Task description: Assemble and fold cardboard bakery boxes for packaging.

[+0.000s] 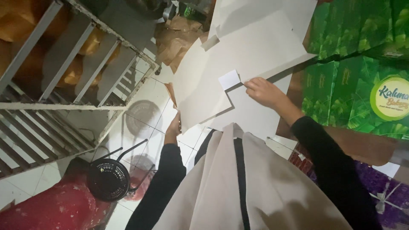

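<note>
A person in black sleeves holds a large flat sheet of pale cardboard (238, 64) with both hands. The left hand (174, 125) grips the sheet's lower corner, fingers closed on its edge, while the right hand (263, 90) pinches the edge farther along, beside a small white tab (229, 79). More pale sheets lie under it. Right of the right hand are green leaf-printed boxes (353, 64); left of the left hand stand a metal rack (64, 85) and a black fan (108, 179) on the tiled floor (140, 132).
</note>
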